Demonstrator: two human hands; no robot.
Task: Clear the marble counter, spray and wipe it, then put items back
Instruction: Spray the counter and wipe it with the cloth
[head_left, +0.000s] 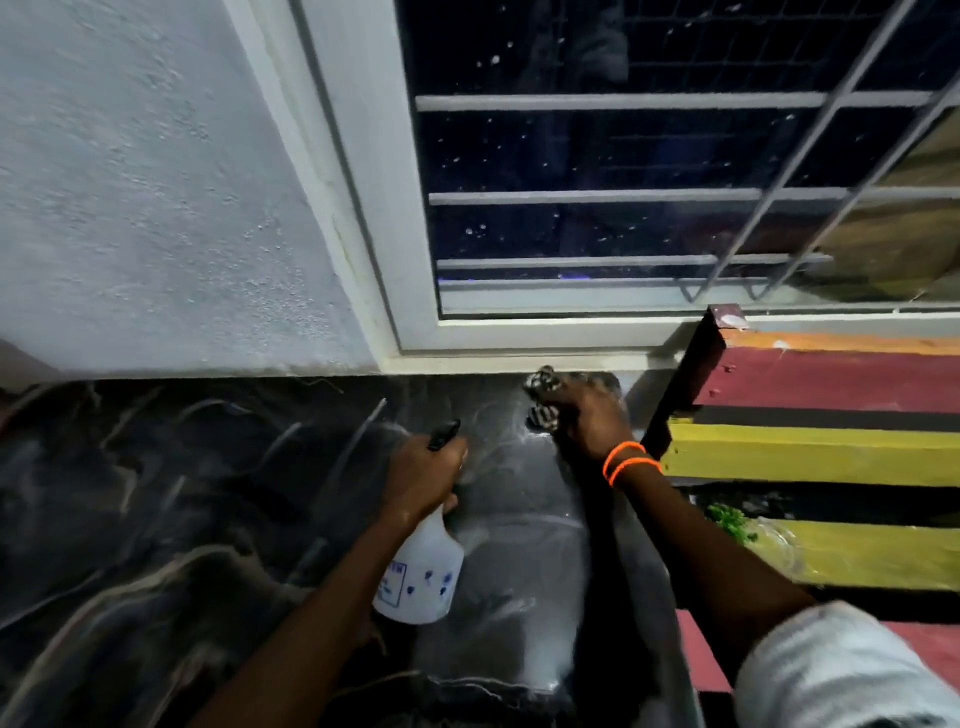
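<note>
The dark marble counter (171, 499) with pale veins fills the lower left and middle of the view. My left hand (423, 475) grips the neck of a white spray bottle (423, 577) with a black trigger, held above the counter's middle. My right hand (587, 415), with orange bands on its wrist, presses a black-and-white patterned cloth (543, 387) onto the counter's far right corner, just below the window sill. A wet sheen shows on the marble between the two hands.
A grey wall (156, 182) and a white-framed window (395, 234) with metal bars stand behind the counter. Right of the counter is a wooden rack (810, 447) with yellow, red and black slats; something green (730, 519) lies between the slats.
</note>
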